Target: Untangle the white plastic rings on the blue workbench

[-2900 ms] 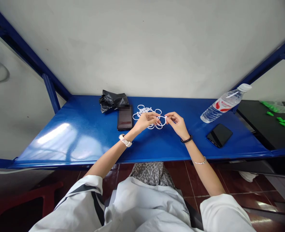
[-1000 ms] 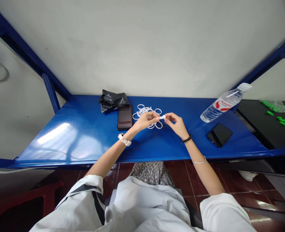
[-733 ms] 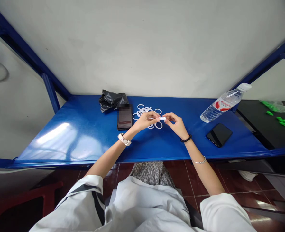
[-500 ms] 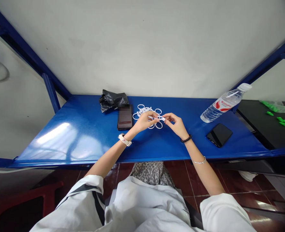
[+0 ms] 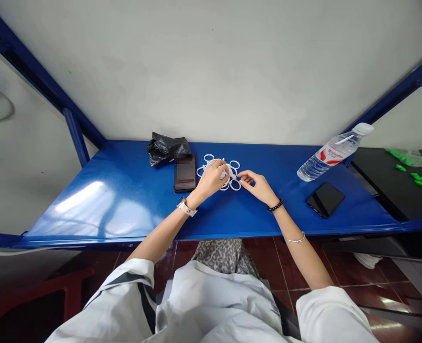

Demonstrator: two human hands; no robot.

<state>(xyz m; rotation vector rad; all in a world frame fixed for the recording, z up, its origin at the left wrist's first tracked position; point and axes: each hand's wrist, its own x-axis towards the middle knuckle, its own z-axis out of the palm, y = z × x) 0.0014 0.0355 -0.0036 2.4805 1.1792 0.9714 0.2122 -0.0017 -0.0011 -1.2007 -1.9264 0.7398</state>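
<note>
A heap of thin white rings (image 5: 235,165) lies near the middle of the blue table; their exact kind is too small to tell. My left hand (image 5: 211,180) is over the heap, its fingers curled down and pinching white material at its right side. Part of the heap is hidden under this hand. Just to the right is my right hand (image 5: 260,187), its fingers half stretched, tips near the heap's edge and nothing visible between them.
Left of the heap lies a phone with a lit screen (image 5: 185,177), beside a crumpled black plastic bag (image 5: 166,148). At right are a tilted-looking water bottle (image 5: 328,155) and a dark phone (image 5: 325,200). The blue table (image 5: 143,190) meets a wall behind.
My left hand has turned over and lowered onto the heap. My right hand has let go of the white ring piece that both hands held, and sits slightly lower.
</note>
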